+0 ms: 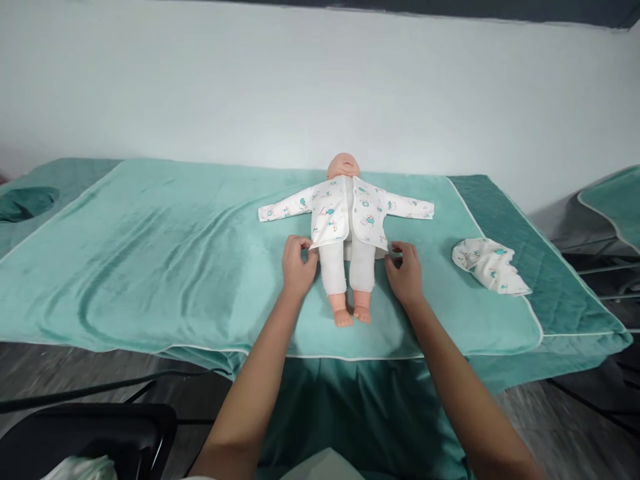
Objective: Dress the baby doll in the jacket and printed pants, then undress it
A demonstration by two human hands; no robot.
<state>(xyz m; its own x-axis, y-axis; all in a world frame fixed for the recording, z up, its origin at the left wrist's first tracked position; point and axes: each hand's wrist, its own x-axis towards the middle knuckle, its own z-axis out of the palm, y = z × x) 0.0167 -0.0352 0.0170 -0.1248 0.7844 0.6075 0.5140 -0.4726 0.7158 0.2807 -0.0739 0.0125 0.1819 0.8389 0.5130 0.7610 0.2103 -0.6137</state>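
A baby doll [344,165] lies on its back on a light green blanket, its bare feet toward me. It wears a white printed baby jacket [327,212], with both sleeves stretched out sideways and the front edges slightly apart. White leggings or wraps [362,267] cover its legs down to the ankles. On the left, my left hand [300,267] has its thumb and fingers closed at the jacket's lower corner. Opposite it, my right hand [406,272] pinches the other lower corner of the hem; its fingertips are partly hidden.
Right of the doll lies a crumpled printed cloth piece [491,265]. The light green blanket [150,253] covers a darker green quilted bed [550,267] against a white wall [250,87]. A black chair [90,427] stands at the lower left, and metal bars show at the far right.
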